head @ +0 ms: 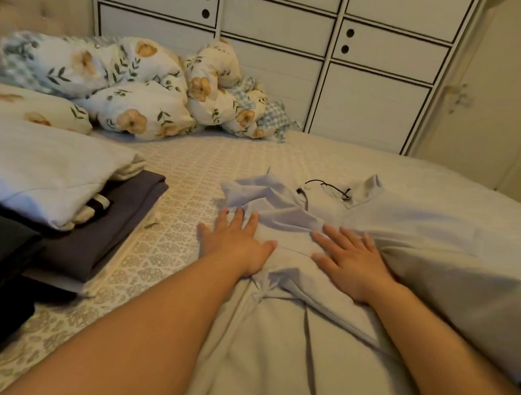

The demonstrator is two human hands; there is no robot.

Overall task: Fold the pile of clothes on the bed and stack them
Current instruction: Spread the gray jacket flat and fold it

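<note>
Pale grey garment [319,321] spread on bed [190,168], creased, black drawstring [326,188] at its far end. Left hand [235,238] and right hand [348,263] both flat on garment, fingers straight, palms down, side by side. Left: stack of folded clothes [54,190], white piece on top, purple and black beneath. Far left: bunched floral duvet [128,87]. Far: white drawer unit [275,27].

No text — nothing legible.
</note>
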